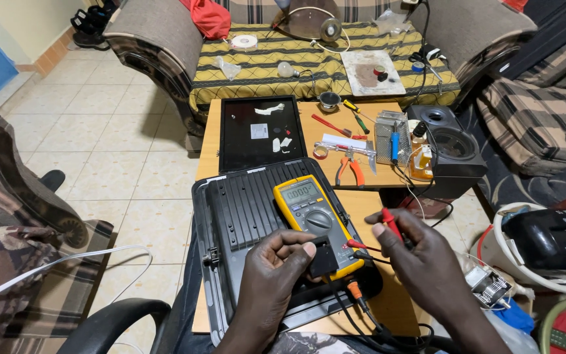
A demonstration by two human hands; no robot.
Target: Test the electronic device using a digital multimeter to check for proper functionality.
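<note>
My left hand (271, 275) pinches a small black square part (323, 256) over the lower edge of a yellow multimeter (310, 210). My right hand (419, 252) holds a red test probe (391, 223) and a black one, with thin red-tipped leads (356, 246) pointing at the black part. The meter lies on a ribbed black housing (244, 210) that rests on my lap and the wooden table (388, 301). Its black cables and an orange plug (355, 290) trail toward me.
Further back on the table lie a flat black panel (257, 131), orange-handled pliers (348, 167), screwdrivers (331, 125), a metal cup (329, 100) and a dark speaker box (450, 147). A striped sofa (309, 65) with clutter stands behind. Armchairs flank both sides.
</note>
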